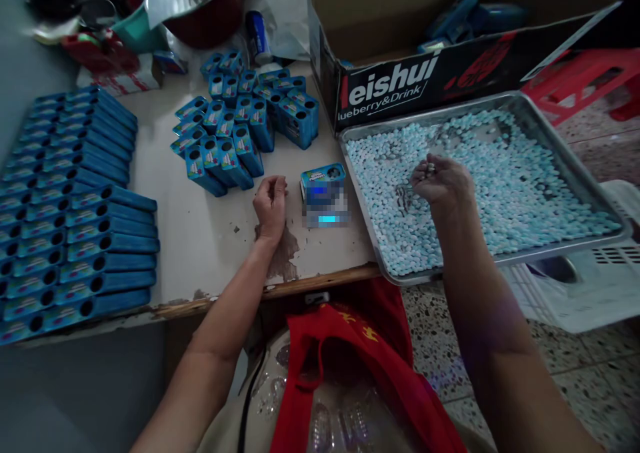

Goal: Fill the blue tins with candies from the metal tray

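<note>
My left hand [271, 203] rests on the worn white table [200, 239] with its fingers curled in; what they hold, if anything, is hidden. Just right of it stands a small blue box [323, 193], upright and partly blurred. My right hand [440, 181] hovers over a metal tray [575, 166] filled with pale blue tablets [510, 186], and its fingers pinch several of those tablets.
Flat blue boxes lie in rows [70, 206] at the left. A cluster of upright blue boxes [240, 133] stands at the table's middle back. A black cardboard carton [425, 53] sits behind the tray. White crate [590, 286] under the tray, red stool [585, 79], red cloth [360, 359] on my lap.
</note>
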The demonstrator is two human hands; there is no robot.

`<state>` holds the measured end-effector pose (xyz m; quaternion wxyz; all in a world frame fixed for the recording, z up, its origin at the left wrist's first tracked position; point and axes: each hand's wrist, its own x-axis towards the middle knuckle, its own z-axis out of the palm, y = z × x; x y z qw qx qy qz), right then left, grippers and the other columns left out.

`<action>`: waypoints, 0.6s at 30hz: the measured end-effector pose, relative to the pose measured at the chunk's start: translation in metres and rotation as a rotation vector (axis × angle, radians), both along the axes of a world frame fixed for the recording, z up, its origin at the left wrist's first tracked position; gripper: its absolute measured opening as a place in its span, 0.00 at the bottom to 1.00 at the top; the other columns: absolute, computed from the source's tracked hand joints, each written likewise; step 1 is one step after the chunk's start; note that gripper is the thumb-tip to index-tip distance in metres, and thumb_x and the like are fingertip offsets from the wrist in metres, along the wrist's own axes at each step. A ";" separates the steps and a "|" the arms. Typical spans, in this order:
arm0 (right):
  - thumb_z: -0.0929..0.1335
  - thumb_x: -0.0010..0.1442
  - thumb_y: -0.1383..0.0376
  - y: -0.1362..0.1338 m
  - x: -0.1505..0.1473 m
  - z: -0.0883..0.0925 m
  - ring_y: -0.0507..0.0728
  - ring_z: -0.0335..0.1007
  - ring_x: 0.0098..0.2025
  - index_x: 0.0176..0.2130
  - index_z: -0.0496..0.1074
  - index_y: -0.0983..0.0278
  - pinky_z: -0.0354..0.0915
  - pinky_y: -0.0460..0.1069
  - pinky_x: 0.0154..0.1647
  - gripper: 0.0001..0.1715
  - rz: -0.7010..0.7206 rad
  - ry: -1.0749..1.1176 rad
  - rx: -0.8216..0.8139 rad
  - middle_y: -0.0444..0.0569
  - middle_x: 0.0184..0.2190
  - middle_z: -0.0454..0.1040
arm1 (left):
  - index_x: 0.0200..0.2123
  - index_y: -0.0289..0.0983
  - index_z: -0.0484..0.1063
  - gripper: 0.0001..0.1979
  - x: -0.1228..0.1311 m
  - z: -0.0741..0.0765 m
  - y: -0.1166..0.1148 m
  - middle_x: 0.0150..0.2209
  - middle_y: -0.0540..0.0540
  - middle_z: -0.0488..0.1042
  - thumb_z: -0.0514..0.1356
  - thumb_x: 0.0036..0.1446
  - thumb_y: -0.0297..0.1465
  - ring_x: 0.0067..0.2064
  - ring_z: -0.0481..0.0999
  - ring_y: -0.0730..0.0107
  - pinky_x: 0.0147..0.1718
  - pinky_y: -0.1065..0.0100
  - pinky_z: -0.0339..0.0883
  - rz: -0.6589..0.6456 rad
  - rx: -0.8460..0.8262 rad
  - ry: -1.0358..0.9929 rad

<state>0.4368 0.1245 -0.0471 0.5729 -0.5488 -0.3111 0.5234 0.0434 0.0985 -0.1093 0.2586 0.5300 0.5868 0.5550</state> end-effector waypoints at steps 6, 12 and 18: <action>0.68 0.73 0.74 -0.002 -0.024 0.010 0.51 0.59 0.26 0.39 0.72 0.58 0.59 0.42 0.26 0.12 -0.092 0.127 -0.117 0.40 0.29 0.67 | 0.43 0.43 0.80 0.29 0.000 -0.006 0.002 0.39 0.46 0.84 0.63 0.75 0.64 0.39 0.85 0.65 0.44 0.64 0.78 -0.007 0.000 0.003; 0.77 0.72 0.66 -0.017 -0.054 0.012 0.51 0.67 0.27 0.41 0.74 0.57 0.66 0.42 0.29 0.10 0.012 -0.063 -0.038 0.41 0.29 0.77 | 0.45 0.42 0.81 0.30 -0.003 -0.009 0.006 0.40 0.45 0.84 0.64 0.74 0.65 0.42 0.85 0.62 0.44 0.63 0.78 -0.057 0.036 -0.031; 0.82 0.64 0.58 -0.017 -0.051 0.005 0.53 0.71 0.30 0.35 0.75 0.57 0.68 0.48 0.33 0.16 0.201 -0.260 0.026 0.45 0.30 0.81 | 0.59 0.41 0.81 0.32 -0.004 0.000 -0.003 0.51 0.41 0.86 0.69 0.72 0.63 0.51 0.88 0.56 0.52 0.58 0.82 -0.237 0.162 0.040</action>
